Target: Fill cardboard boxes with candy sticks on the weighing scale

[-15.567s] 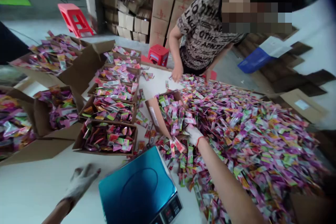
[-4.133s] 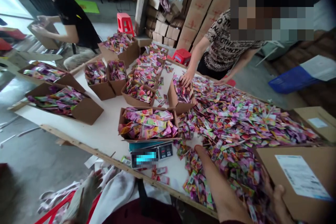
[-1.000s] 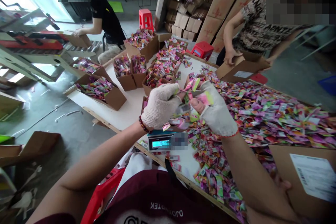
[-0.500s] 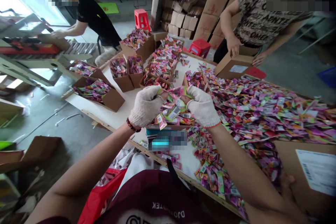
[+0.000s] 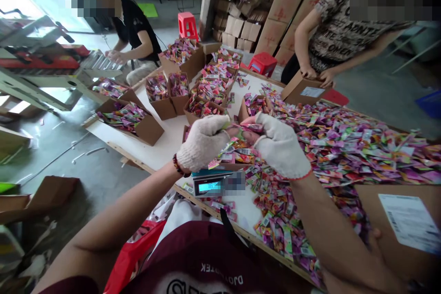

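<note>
My left hand (image 5: 204, 143), in a white knit glove with bare fingertips, is closed in a pinch over a filled carton. My right hand (image 5: 283, 146), gloved the same way, pinches close beside it. Pink and green packets (image 5: 237, 130) show between the fingertips; how many each hand holds is hard to make out. Below the hands, the carton (image 5: 236, 166) of colourful packets rests on a digital scale (image 5: 206, 187) with a lit blue display. A bead bracelet circles my left wrist.
Loose packets (image 5: 354, 142) heap over the table's right side. Filled cartons (image 5: 149, 131) stand at left and centre. A labelled carton (image 5: 365, 202) is close on the right, a hand at its edge. One co-worker (image 5: 141, 32) sits by a roller conveyor; another (image 5: 341, 32) handles a box.
My hands have moved slightly right and nearer each other, and the packet stretched between them is now bunched at the fingertips. The left co-worker has turned and drawn their hands back.
</note>
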Available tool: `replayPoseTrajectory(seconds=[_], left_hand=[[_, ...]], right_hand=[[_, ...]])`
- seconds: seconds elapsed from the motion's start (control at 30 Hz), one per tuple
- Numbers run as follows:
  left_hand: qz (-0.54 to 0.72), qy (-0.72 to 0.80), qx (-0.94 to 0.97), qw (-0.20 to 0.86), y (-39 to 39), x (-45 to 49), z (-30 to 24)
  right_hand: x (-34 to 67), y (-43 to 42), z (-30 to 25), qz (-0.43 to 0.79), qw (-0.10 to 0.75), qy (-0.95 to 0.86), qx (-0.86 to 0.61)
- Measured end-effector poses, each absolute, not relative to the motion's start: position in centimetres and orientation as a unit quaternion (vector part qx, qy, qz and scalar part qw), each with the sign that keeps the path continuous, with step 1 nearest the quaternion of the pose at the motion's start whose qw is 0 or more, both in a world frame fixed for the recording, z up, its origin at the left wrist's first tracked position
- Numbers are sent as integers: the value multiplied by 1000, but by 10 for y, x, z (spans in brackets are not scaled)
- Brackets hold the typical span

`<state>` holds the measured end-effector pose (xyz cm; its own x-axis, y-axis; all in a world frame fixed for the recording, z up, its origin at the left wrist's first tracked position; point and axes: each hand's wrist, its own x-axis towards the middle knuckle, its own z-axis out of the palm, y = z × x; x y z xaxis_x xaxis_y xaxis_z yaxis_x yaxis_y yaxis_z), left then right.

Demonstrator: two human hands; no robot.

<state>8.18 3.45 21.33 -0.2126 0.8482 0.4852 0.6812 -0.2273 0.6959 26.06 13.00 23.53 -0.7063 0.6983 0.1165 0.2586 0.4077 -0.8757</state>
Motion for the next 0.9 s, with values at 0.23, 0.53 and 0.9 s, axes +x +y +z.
replayPoseTrajectory(seconds=[0.23,0.53,0.9], left_hand=[[462,656,587,109,-2,48,193],[411,745,516,102,-59,1,156],[419,712,551,118,-56,22,156]], right_hand=[[348,143,225,335,186,-793,-473],[416,156,211,261,191,-732,-600],[352,151,228,319,213,-795,-470]])
